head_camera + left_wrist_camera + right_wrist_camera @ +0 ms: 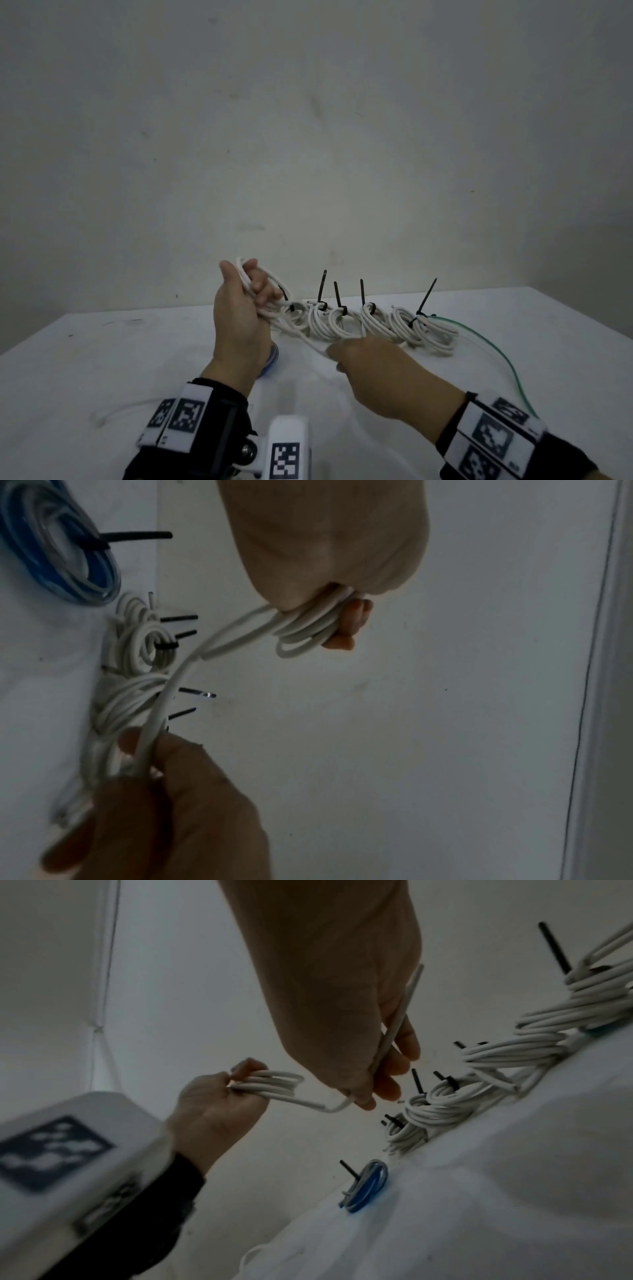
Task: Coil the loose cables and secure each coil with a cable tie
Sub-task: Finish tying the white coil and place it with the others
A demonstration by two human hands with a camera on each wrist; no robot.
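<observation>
My left hand [239,308] is raised above the table and grips a small coil of white cable [253,281] wound in several loops; the same coil [308,626] shows under the fingers in the left wrist view. The free end of this white cable [394,1031] runs down to my right hand [356,356], which pinches it low over the table. Behind the hands lies a row of several white coils [370,322], each bound by a black cable tie [322,291] with its tail sticking up.
A blue coil [366,1183] with a black tie lies on the white table [102,359] under my left wrist. A loose green cable [496,349] trails along the right side. A loose white cable [116,411] lies at the near left. A wall stands close behind the table.
</observation>
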